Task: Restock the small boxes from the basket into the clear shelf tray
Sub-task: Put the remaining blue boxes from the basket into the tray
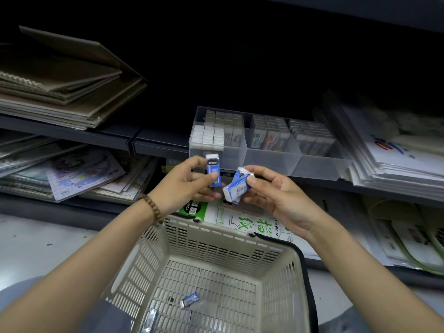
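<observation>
L grip [185, 186]: pinches 1 box [213, 170]
R grip [276, 198]: pinches 1-2 boxes [236, 186]
Below: basket [216, 236], 2 loose boxes [189, 299] [150, 318]
Above: tray [271, 159], 3 bays

An upright small box [213, 171] in blue and white is pinched in the left hand [182, 186]. A second box [236, 188], tilted with its white end down, sits in the right hand [281, 195]. Both are just in front of the clear shelf tray [271, 156], whose three compartments hold rows of boxes at the back. A third box [189, 299] and a fourth box [150, 319] lie on the floor of the beige perforated basket [216, 236].
</observation>
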Action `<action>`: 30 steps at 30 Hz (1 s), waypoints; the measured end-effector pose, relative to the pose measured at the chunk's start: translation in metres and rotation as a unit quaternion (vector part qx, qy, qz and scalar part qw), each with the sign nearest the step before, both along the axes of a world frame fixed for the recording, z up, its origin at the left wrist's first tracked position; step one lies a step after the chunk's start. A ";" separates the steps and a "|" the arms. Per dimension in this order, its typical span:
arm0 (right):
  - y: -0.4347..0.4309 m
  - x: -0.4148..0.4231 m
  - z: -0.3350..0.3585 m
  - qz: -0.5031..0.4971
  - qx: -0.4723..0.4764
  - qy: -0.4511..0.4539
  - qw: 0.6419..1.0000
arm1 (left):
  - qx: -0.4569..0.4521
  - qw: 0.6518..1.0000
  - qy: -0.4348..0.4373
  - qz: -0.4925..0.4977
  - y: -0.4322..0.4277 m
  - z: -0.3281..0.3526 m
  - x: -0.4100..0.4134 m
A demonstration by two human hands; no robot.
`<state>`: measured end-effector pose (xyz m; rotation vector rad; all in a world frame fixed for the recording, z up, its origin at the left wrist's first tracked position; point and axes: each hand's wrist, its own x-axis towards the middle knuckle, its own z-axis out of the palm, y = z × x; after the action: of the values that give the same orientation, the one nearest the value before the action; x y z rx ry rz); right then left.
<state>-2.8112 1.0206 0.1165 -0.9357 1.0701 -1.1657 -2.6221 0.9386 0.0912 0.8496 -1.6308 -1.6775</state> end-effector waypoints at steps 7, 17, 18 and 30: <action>0.001 0.011 -0.012 -0.046 -0.009 0.032 0.998 | 0.077 0.996 -0.002 -0.054 0.020 0.000 -0.015; 0.001 0.013 -0.016 -0.092 -0.055 0.077 0.991 | 0.002 0.993 -0.035 -0.111 0.017 -0.001 -0.008; 0.002 0.014 -0.017 -0.091 -0.057 0.083 0.991 | 0.005 0.992 -0.040 -0.119 0.016 0.000 -0.007; -0.008 0.007 0.006 -0.042 -0.071 0.132 0.988 | -0.091 0.992 -0.067 -0.047 0.006 0.009 -0.009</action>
<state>-2.8041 1.0125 0.1221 -1.1918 1.2612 -1.2235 -2.6311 0.9442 0.1005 0.8207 -1.9093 -1.5323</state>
